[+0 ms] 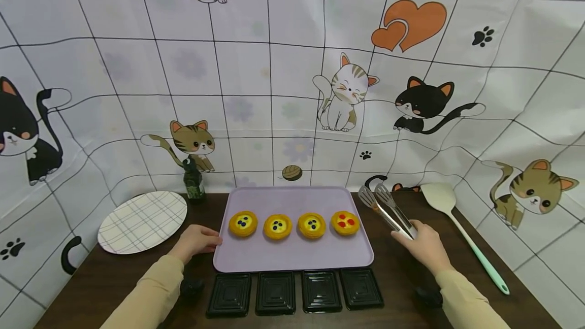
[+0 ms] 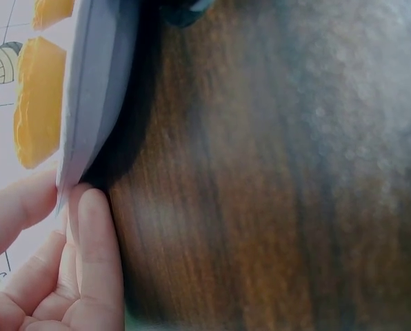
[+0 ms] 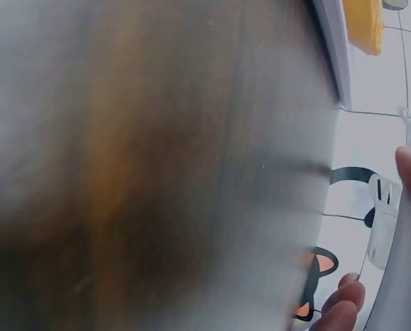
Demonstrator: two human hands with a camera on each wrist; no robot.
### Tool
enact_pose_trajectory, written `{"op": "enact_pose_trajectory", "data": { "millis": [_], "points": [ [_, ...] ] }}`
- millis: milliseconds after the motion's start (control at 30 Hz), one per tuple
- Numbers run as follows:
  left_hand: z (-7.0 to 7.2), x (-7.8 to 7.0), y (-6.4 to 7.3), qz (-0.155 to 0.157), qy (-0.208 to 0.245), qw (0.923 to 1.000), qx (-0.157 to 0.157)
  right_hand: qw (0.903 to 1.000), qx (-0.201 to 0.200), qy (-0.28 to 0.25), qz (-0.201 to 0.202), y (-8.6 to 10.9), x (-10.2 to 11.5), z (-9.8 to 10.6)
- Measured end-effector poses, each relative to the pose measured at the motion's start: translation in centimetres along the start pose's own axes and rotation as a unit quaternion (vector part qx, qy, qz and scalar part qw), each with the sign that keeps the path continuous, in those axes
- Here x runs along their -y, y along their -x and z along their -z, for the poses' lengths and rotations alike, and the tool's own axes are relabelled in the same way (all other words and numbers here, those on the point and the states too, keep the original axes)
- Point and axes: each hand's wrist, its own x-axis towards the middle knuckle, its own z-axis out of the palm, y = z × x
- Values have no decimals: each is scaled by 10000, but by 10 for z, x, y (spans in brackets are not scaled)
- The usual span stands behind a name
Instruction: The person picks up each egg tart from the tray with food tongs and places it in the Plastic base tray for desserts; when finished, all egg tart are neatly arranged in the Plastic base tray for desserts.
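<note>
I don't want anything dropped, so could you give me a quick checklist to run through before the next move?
1. Left hand has the lilac tray: ok, thumb and fingers pinch its left edge.
2. Right hand has the tongs: ok, held with their two heads apart.
3. Tongs over a tart: not ok, they are off to the tray's right.
4. Tarts spaced apart: ok, four in a row, three blue-spotted and one red-spotted.
5. Black square dishes lined up: ok, four in front of the tray.
6. Tray fully flat on the table: cannot tell.
</note>
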Motion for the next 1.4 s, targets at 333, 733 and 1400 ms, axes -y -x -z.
{"op": "enact_pose_trajectory", "data": {
  "millis": [333,733,1400],
  "points": [
    [0,3,-2,-44,77,9999,54,9994,11,13,335,26,2,13],
    [-2,3,-5,-52,55,9999,100,9985,165,-7,526,47,7,19],
    [0,2,-1,-115,102,9999,80,9959,239,401,780,50,14,9]
  ]
}}
